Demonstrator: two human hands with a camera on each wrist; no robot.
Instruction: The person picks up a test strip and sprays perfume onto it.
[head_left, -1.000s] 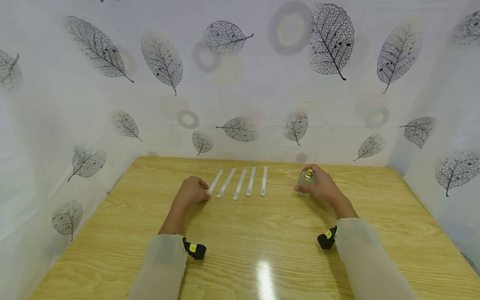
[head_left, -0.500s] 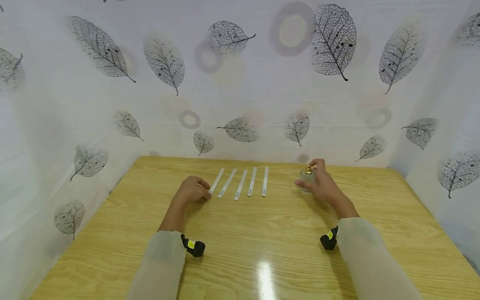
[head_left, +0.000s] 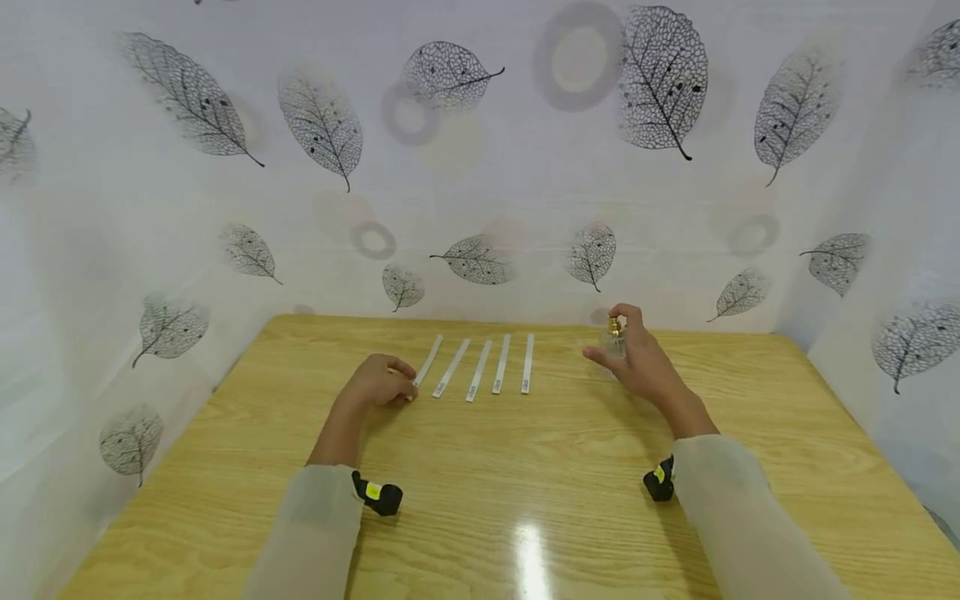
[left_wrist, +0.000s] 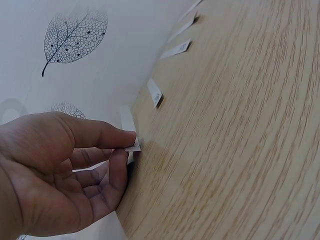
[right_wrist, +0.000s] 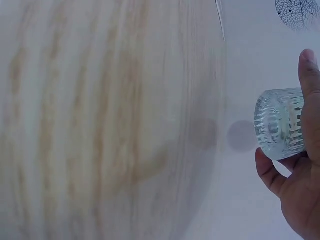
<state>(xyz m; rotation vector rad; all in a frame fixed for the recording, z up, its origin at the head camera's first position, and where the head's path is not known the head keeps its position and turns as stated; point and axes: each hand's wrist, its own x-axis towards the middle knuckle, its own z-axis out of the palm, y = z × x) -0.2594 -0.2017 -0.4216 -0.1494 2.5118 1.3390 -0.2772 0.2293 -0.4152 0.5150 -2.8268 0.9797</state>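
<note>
My left hand (head_left: 378,381) pinches the near end of the leftmost white paper test strip (head_left: 428,359) between thumb and forefinger. In the left wrist view, the printed end of that strip (left_wrist: 128,120) shows at the fingertips, slightly raised off the table. My right hand (head_left: 649,367) grips a ribbed clear glass perfume bottle (head_left: 611,343) with a gold spray top. A forefinger lies at the top of the sprayer. From the right wrist, the bottle's base (right_wrist: 272,125) is seen lifted above the table, its upper part hidden by the hand.
Several more white strips (head_left: 452,367) lie fanned in a row to the right of the held one, printed ends toward me. They rest on a wood-grain table (head_left: 480,467). Behind it hangs a pale sheet (head_left: 495,192) with leaf prints.
The right hand has raised the bottle a little and shifted its forefinger onto the sprayer top. The left hand has moved slightly left with the strip end.
</note>
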